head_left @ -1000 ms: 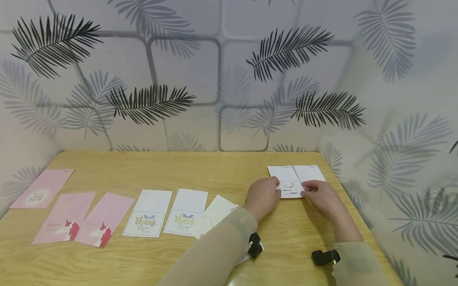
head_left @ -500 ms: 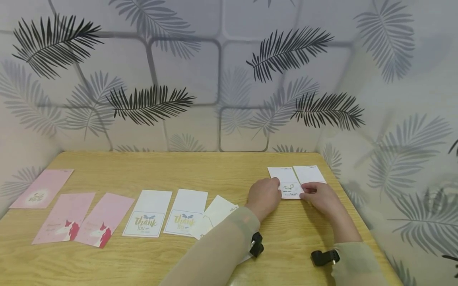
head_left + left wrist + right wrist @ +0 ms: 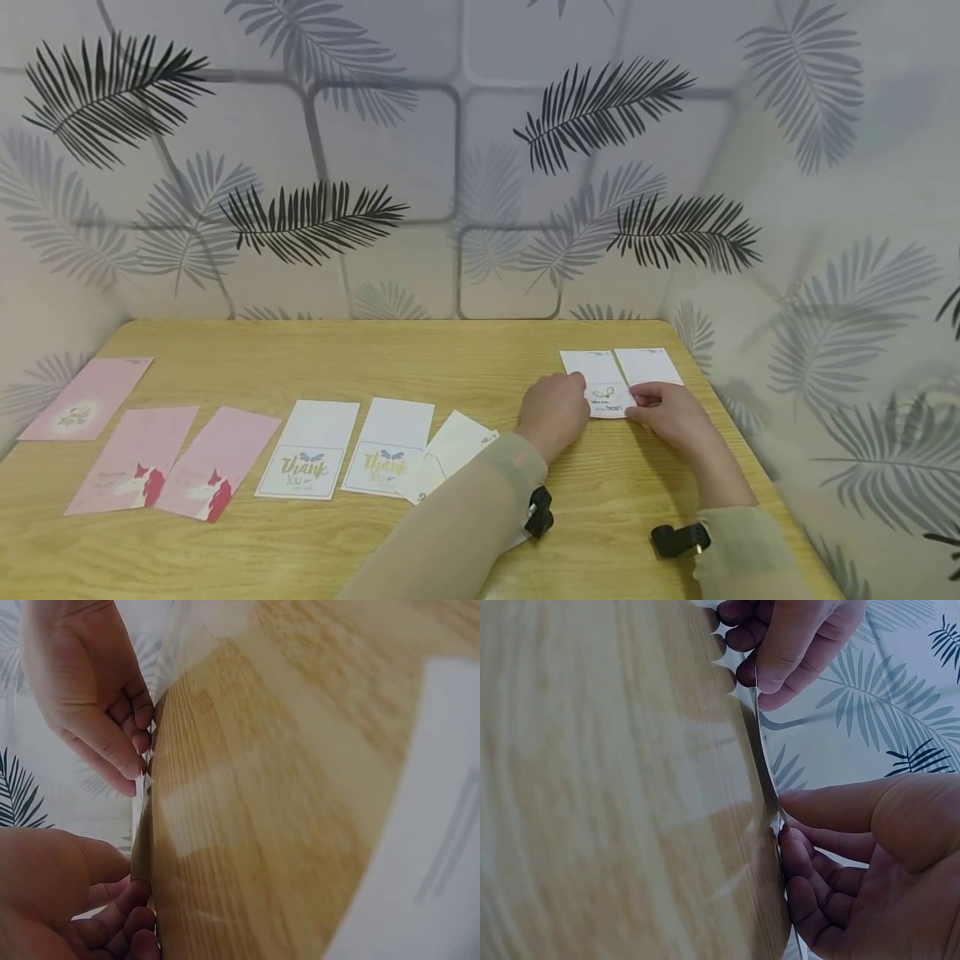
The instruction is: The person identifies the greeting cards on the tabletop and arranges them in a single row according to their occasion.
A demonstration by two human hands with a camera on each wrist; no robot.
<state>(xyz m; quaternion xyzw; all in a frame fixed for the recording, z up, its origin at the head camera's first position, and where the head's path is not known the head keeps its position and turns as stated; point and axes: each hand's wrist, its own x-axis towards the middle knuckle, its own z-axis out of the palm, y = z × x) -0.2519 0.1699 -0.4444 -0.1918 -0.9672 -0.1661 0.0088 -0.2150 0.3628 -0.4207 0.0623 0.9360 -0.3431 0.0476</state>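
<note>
At the table's right, a white card (image 3: pixel 606 398) with gold leaf shapes and small lettering lies with its long side toward me. My left hand (image 3: pixel 553 414) pinches its left edge. On its lower right corner, the thumb and fingers of my right hand (image 3: pixel 675 415) hold it. In the left wrist view, the card's near edge bows slightly off the wood between my left hand (image 3: pixel 71 900) and the other hand. The right wrist view shows my right hand's thumb (image 3: pixel 832 808) pressing the card's edge against the fingers. A second white card (image 3: pixel 649 365) lies alongside, partly hidden.
Pink cards (image 3: pixel 86 398) lie at the far left, and two white "Thank You" cards (image 3: pixel 306 450) further in. A cream card (image 3: pixel 459 446) overlaps one of these; my left sleeve (image 3: pixel 457 517) covers part of it. A patterned backdrop (image 3: pixel 420 267) rises behind the wooden table (image 3: pixel 480 350).
The hands keep their hold on the card at nearly the same spot. My right hand has slid very slightly left and down. The other cards stay put.
</note>
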